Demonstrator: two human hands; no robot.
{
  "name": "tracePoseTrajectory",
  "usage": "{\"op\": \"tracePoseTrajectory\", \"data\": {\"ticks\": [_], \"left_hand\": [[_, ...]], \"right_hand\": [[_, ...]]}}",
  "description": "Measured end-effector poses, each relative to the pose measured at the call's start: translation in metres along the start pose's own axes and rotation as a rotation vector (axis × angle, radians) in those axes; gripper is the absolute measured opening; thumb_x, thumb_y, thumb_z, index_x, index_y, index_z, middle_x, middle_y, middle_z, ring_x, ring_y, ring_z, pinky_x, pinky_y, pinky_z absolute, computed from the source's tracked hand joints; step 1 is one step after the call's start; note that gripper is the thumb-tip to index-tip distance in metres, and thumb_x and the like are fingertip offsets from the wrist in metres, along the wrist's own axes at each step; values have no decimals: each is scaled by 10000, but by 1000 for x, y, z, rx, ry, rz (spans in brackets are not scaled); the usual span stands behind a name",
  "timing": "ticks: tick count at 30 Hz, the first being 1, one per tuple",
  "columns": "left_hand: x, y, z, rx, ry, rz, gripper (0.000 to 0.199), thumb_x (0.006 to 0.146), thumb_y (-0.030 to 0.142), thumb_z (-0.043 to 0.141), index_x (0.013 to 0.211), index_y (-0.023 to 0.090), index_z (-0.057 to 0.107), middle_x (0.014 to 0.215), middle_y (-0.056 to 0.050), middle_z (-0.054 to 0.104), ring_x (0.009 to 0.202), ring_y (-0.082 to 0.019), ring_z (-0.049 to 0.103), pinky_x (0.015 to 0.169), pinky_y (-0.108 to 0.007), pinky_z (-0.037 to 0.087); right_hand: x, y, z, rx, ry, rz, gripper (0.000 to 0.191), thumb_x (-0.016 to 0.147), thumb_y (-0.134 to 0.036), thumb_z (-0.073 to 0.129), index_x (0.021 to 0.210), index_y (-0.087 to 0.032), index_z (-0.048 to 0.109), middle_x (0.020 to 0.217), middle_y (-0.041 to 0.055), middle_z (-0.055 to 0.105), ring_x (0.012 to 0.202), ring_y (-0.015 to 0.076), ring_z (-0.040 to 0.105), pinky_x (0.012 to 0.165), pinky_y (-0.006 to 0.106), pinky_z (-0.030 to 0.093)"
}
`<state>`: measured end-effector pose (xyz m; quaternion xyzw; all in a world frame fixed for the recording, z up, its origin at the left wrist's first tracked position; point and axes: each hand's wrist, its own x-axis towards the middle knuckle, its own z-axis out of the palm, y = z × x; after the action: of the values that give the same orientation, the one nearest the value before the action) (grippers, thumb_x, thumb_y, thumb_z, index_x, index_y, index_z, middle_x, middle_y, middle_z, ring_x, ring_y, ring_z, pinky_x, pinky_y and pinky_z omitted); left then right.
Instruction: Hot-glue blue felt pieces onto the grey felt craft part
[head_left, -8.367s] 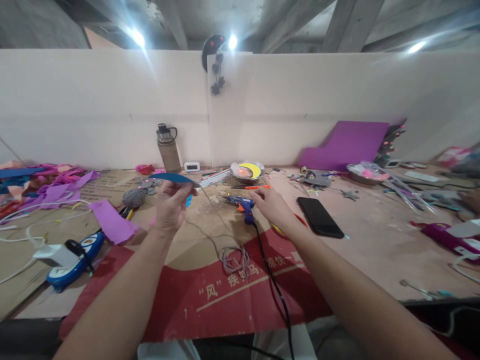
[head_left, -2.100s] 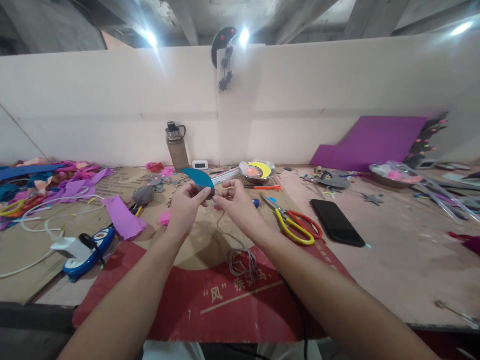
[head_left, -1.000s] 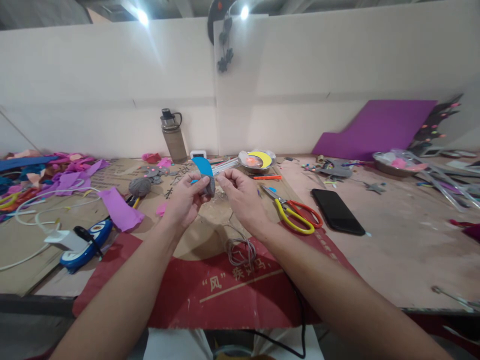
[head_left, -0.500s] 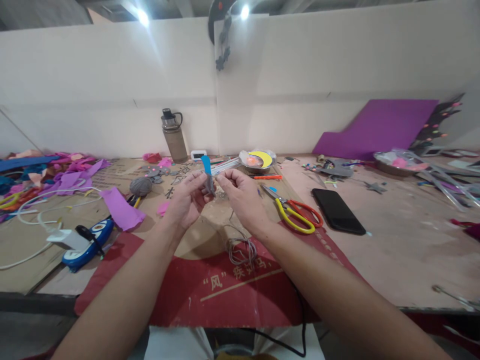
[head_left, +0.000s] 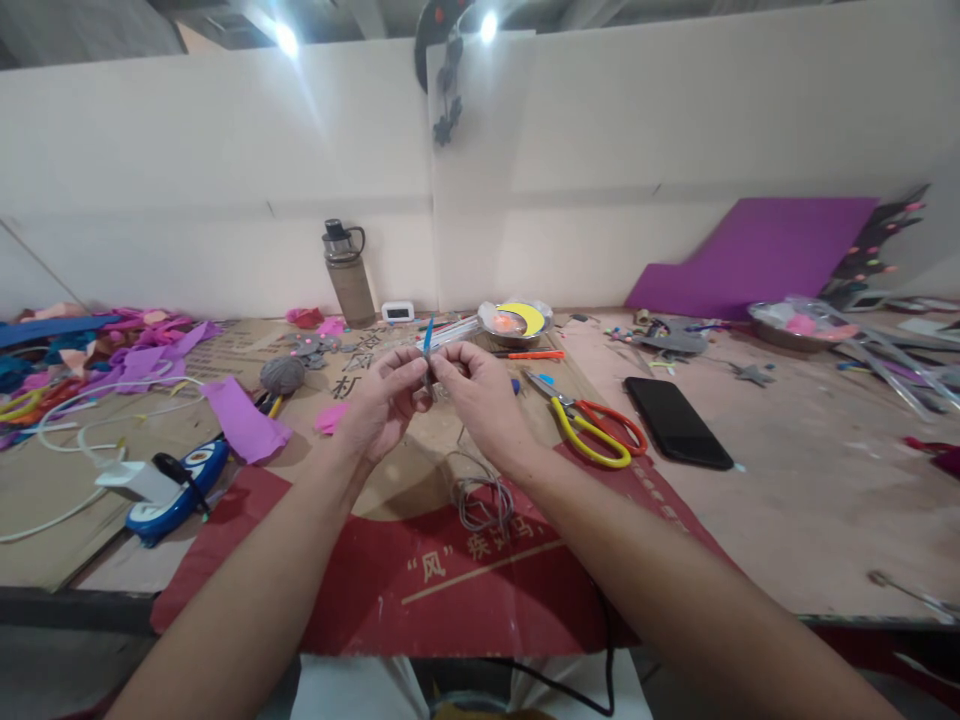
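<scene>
Above the middle of the cardboard, my left hand (head_left: 390, 395) pinches a small flat blue-and-grey piece (head_left: 428, 338) between thumb and fingers. The piece is seen nearly edge-on, its blue end pointing up. My right hand (head_left: 474, 388) meets it from the other side, its thumb and fingertips closed at the piece's grey lower part. Fingers hide most of that part. Below the hands lies a loose coil of grey cord (head_left: 484, 500), with a strand rising towards my right hand. Scissors (head_left: 592, 425) with one yellow and one red handle rest to the right of my right hand.
A black phone (head_left: 677, 422) lies right of the scissors. A ball of grey yarn (head_left: 283, 374), a blue power strip (head_left: 176, 500) with white cables and felt scraps (head_left: 161, 350) are on the left. At the back stand a bottle (head_left: 349, 280) and a metal bowl (head_left: 517, 335).
The blue-and-grey piece has turned from showing its broad blue face to nearly edge-on. My right fingertips have moved left, closer to my left hand.
</scene>
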<state>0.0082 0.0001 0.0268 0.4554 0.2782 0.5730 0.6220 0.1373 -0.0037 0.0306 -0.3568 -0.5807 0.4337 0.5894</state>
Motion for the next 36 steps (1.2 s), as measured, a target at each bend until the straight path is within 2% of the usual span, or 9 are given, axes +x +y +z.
{"op": "tracePoseTrajectory", "data": {"ticks": [6, 13, 17, 21, 28, 36], "left_hand": [[-3, 2, 3, 46, 41, 30, 209, 682, 252, 775, 841, 160, 674, 835, -29, 672, 708, -123, 619, 599, -231, 529], [-4, 1, 6, 64, 38, 28, 203, 689, 254, 747, 850, 146, 686, 865, -69, 723, 787, -177, 689, 652, -269, 571], [-4, 0, 9, 86, 78, 45, 189, 697, 250, 753, 829, 132, 688, 843, -77, 720, 765, -176, 691, 697, -300, 584], [-5, 0, 12, 103, 138, 89, 196, 683, 244, 770, 812, 137, 670, 784, -48, 689, 715, -147, 670, 675, -281, 583], [-8, 4, 14, 83, 186, 82, 212, 670, 257, 776, 728, 158, 597, 601, 42, 538, 514, -67, 517, 632, -287, 594], [-7, 3, 15, 120, 263, 89, 251, 654, 278, 782, 776, 177, 587, 645, 28, 603, 514, -84, 551, 575, -280, 580]], "right_hand": [[1, 1, -2, -7, 32, -9, 178, 807, -341, 591, 737, -177, 577, 648, -41, 522, 579, 90, 412, 551, 236, 352], [0, 1, -2, -91, 79, -15, 162, 810, -326, 591, 762, -172, 603, 674, -27, 557, 607, 100, 450, 600, 252, 389], [0, 1, -3, -100, 87, 0, 170, 809, -333, 600, 766, -170, 617, 667, -22, 553, 593, 98, 439, 580, 250, 387], [1, 3, -4, -106, 85, 1, 191, 812, -357, 598, 768, -173, 622, 662, -23, 544, 591, 97, 435, 575, 249, 385], [-1, 1, -1, -94, 72, 16, 168, 809, -334, 596, 768, -172, 614, 662, -30, 552, 579, 92, 441, 539, 237, 365], [-3, 7, 2, -133, 58, -31, 170, 820, -343, 596, 774, -181, 619, 701, -18, 578, 618, 107, 471, 594, 256, 398]]}}
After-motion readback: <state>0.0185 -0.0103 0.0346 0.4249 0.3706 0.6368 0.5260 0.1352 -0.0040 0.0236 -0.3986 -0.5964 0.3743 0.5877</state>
